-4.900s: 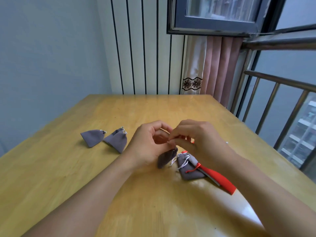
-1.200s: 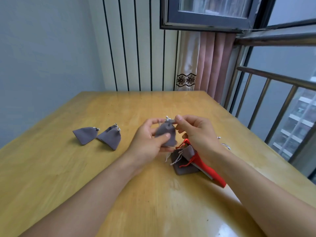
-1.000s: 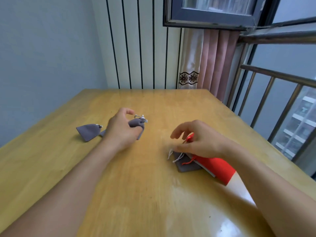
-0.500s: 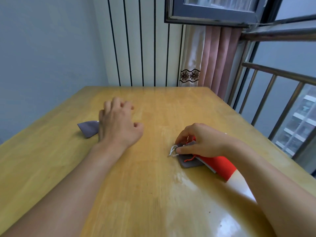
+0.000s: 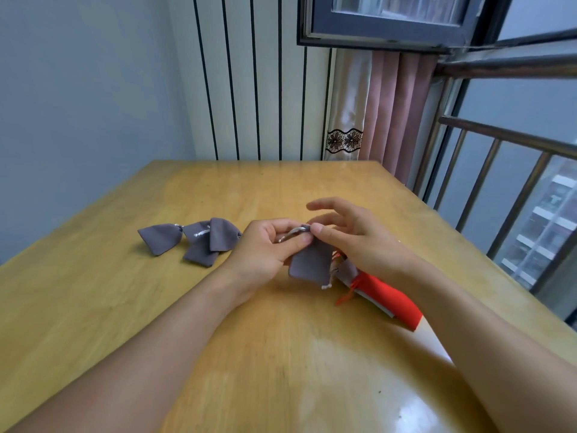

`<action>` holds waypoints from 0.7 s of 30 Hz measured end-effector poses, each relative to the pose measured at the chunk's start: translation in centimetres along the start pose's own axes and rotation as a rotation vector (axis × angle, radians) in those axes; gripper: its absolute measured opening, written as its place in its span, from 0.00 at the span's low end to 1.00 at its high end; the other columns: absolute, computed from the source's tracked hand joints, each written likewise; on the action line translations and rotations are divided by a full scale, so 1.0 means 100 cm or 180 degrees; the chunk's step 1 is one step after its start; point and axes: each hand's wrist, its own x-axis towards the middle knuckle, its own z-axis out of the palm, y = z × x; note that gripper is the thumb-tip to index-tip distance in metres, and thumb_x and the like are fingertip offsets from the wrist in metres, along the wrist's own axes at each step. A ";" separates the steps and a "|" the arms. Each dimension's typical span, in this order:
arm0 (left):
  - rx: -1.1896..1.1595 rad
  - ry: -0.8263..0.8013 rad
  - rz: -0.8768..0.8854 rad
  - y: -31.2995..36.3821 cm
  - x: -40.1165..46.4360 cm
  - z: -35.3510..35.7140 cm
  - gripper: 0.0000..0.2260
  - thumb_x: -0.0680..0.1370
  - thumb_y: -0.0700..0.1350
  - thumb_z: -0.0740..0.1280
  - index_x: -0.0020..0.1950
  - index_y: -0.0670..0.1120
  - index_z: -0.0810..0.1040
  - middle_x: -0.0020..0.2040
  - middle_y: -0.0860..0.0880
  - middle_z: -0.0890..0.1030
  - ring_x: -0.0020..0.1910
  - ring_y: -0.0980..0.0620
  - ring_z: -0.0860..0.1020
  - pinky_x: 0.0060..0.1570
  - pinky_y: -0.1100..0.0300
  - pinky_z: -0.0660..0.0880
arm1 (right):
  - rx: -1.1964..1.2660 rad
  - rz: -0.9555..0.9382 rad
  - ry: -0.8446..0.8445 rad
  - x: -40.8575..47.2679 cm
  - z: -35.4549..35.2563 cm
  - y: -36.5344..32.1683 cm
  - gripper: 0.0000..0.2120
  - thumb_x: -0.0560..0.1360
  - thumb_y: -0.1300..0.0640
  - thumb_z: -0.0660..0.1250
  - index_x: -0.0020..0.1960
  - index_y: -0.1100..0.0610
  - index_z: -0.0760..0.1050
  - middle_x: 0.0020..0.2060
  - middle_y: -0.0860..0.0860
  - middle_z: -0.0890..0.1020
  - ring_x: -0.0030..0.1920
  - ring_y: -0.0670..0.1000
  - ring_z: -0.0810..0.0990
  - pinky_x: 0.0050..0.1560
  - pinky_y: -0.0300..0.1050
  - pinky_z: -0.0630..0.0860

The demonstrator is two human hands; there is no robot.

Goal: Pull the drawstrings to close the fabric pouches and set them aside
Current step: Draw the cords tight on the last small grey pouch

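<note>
The left hand (image 5: 265, 248) pinches the gray pouch (image 5: 310, 260) top; the right hand (image 5: 352, 235) pinches its string (image 5: 292, 234), other fingers spread. A hard pull could slip the pouch loose onto the counter (image 5: 281, 354).

Bare wood lies open across the near half of the surface (image 5: 249, 354) and along its far edge, leaving broad lanes for a hand from the near side. At centre left, three closed grey pouches (image 5: 199, 240) lie clustered and touching, just left of the left hand (image 5: 268, 248). To the right, a red pouch (image 5: 384, 295) and loose cords lie under the right hand (image 5: 352, 235), while a metal railing (image 5: 499, 189) hems the surface's right side.
</note>
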 end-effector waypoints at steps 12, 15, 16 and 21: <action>-0.0283 0.0321 -0.0115 0.003 0.001 -0.002 0.08 0.78 0.40 0.68 0.56 0.39 0.81 0.49 0.40 0.85 0.46 0.50 0.83 0.46 0.58 0.81 | 0.0217 0.0107 -0.0006 0.002 -0.002 0.003 0.12 0.81 0.56 0.64 0.55 0.65 0.80 0.40 0.59 0.81 0.38 0.51 0.78 0.42 0.43 0.78; -0.0056 0.0406 -0.0139 0.006 0.000 -0.004 0.07 0.78 0.42 0.68 0.50 0.39 0.83 0.42 0.42 0.85 0.40 0.49 0.84 0.40 0.60 0.81 | 0.0024 0.0147 0.0159 0.003 -0.006 0.003 0.15 0.80 0.57 0.66 0.45 0.69 0.79 0.30 0.55 0.76 0.30 0.48 0.73 0.32 0.39 0.72; 0.0127 0.0473 -0.0150 0.007 0.001 -0.006 0.08 0.78 0.43 0.68 0.48 0.39 0.83 0.39 0.42 0.85 0.37 0.49 0.83 0.37 0.61 0.81 | 0.0022 0.0159 0.0241 0.003 -0.009 0.003 0.17 0.80 0.56 0.66 0.42 0.70 0.77 0.28 0.54 0.75 0.28 0.48 0.72 0.30 0.39 0.71; 0.0204 0.0507 -0.0147 0.014 0.000 -0.014 0.12 0.80 0.46 0.66 0.43 0.38 0.81 0.34 0.44 0.82 0.31 0.52 0.80 0.31 0.63 0.78 | 0.0550 0.0394 0.0421 0.004 -0.013 0.000 0.20 0.81 0.50 0.64 0.36 0.61 0.75 0.28 0.54 0.76 0.28 0.50 0.71 0.28 0.41 0.68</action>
